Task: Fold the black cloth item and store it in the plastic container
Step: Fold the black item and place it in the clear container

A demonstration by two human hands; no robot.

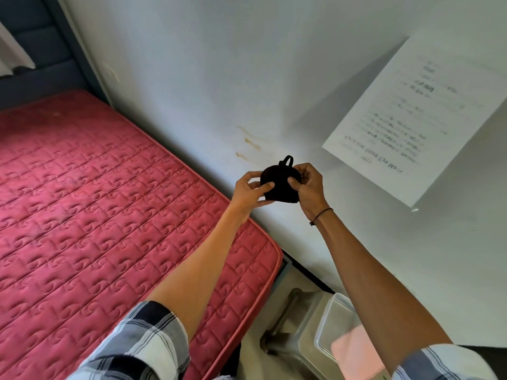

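Observation:
A small black cloth item (280, 185), folded into a compact rounded shape with a thin loop sticking up at its top, is held up in front of the white wall. My left hand (251, 192) pinches its left side with thumb and fingers. My right hand (308, 187) grips its right side. Both hands are at arm's length, above the mattress corner. The clear plastic container (327, 322) stands at the bottom right on a grey stool, partly hidden behind my right forearm, with something pink inside it.
A red quilted mattress (96, 204) fills the left half, its edge against the white wall (219, 64). A printed paper sheet (419, 113) hangs on the wall at upper right. The grey stool (297, 322) stands between mattress and wall.

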